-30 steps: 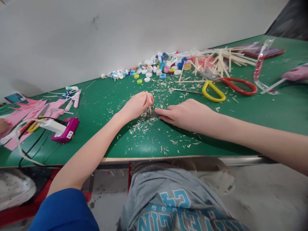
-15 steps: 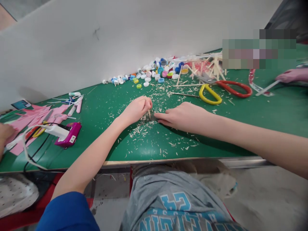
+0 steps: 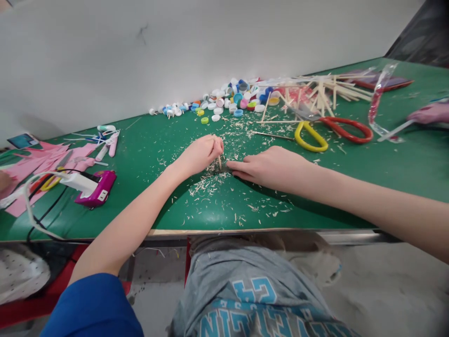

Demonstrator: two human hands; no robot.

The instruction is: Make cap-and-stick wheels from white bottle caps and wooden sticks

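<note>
My left hand (image 3: 203,153) is closed around a thin wooden stick (image 3: 220,162), its lower end pointing down at the green tabletop. Just right of it, my right hand (image 3: 268,166) lies low over the table, index finger stretched along a small dark blade (image 3: 225,169). The blade's edge sits close to the foot of the stick; whether they touch is too small to tell. Most of the blade is hidden under my right fingers. Pale wood shavings (image 3: 203,187) are scattered around both hands.
Scissors with yellow and red handles (image 3: 347,129) lie beyond my right hand. Bottle caps (image 3: 238,99) and wooden sticks (image 3: 321,96) are heaped along the wall. At left are a magenta power adapter (image 3: 101,189), cables and pink sheets (image 3: 45,161). Another person's hand (image 3: 4,180) shows at the far left edge.
The camera view has shifted slightly. Both hands keep nearly the same place, with the stick and blade still close together. The other person's hand at left has drawn toward the frame edge.
</note>
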